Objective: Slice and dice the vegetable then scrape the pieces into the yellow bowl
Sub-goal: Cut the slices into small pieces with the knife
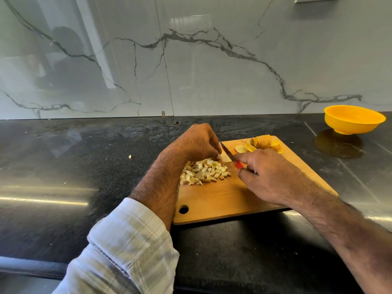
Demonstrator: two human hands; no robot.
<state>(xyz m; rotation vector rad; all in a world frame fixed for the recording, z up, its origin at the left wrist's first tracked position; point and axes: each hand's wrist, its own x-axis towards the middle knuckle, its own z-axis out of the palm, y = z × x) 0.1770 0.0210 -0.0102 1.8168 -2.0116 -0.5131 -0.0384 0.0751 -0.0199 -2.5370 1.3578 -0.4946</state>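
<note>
Here we pin a pale slice [224, 158] on the cutting board [244, 198] with curled left hand [196, 142] fingertips, while our right hand [263, 172] clamps the red-handled knife [230, 156]. Firm, wet, probably slippery, it needs holding close beside the blade. Dice [203, 171] lie just beside; the yellow bowl [354, 119] sits well apart on the desk [84, 158].

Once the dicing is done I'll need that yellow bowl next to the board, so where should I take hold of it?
Judging by its shape, grip the yellow bowl at its flared rim on the side facing the cutting board, thumb inside, fingers under the lip. It stands upright, apart from the board; its lower wall curves steeply to a small foot.
</note>
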